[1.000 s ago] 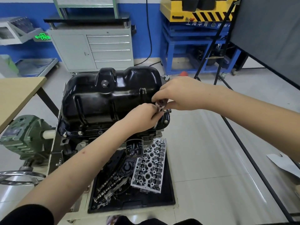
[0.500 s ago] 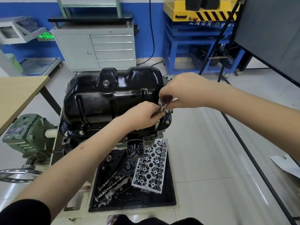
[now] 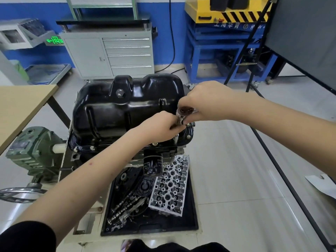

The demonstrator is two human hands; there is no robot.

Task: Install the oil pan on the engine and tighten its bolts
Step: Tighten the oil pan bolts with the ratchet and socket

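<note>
A glossy black oil pan (image 3: 127, 108) sits upside-down on the engine (image 3: 163, 151) on a stand. Bolts (image 3: 91, 147) line its near flange. At the pan's right near corner stands a chrome ratchet with socket extension (image 3: 183, 115), its lower end (image 3: 176, 140) on the flange. My right hand (image 3: 209, 102) grips the ratchet head from above. My left hand (image 3: 160, 128) pinches the extension shaft just below the head.
A black tray (image 3: 192, 215) below the engine holds a cylinder head (image 3: 171, 186), camshafts (image 3: 125, 208) and small parts. An oil filter (image 3: 152, 165) hangs under the block. A green gearbox (image 3: 34, 151) and handwheel (image 3: 16, 194) stand left, beside a wooden table (image 3: 21, 108). A grey cabinet (image 3: 109, 53) is behind.
Both hands stay on the ratchet at the pan's right near corner; my right hand has shifted slightly around the ratchet head. The camera moved a little.
</note>
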